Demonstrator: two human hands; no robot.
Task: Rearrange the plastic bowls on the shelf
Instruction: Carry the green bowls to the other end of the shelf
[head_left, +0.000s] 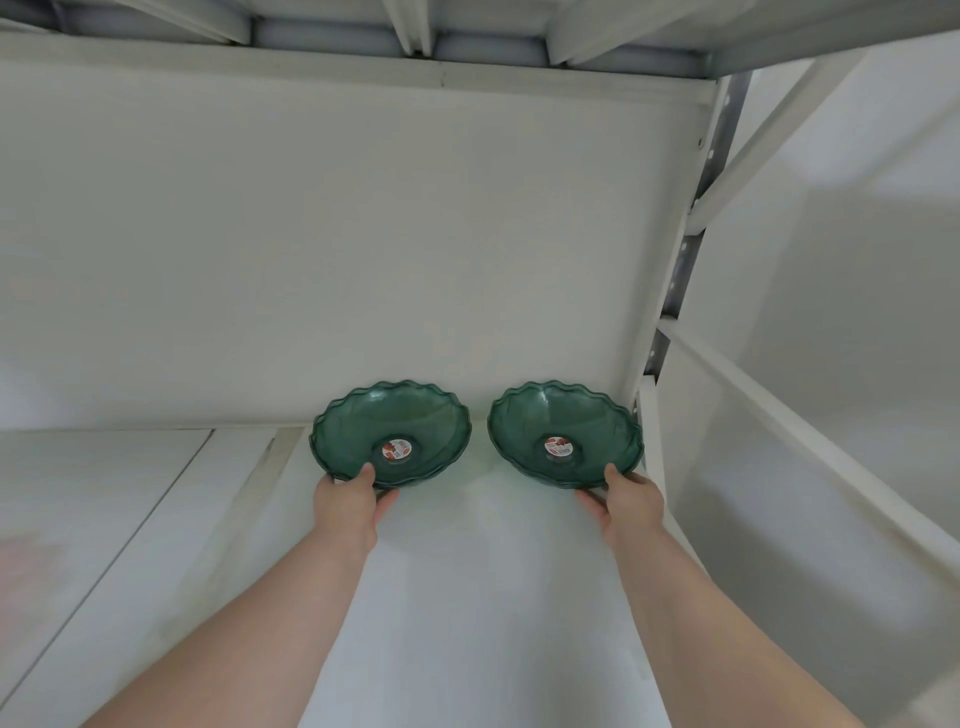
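Two translucent green plastic bowls with scalloped rims sit side by side at the back of a white shelf (467, 571). Each has a round red-and-white sticker in its centre. The left bowl (400, 421) looks like a nested stack; my left hand (350, 501) grips its near rim, thumb inside and fingers underneath. The right bowl (561, 421), also seemingly stacked, stands close to the shelf's right end; my right hand (626, 501) pinches its near rim the same way. Both bowls tilt slightly toward me.
A white back wall (363, 234) rises right behind the bowls. A grey perforated metal upright (691, 249) and white side rails close off the right end. The shelf above (467, 47) hangs overhead. The shelf surface stretches away to the left.
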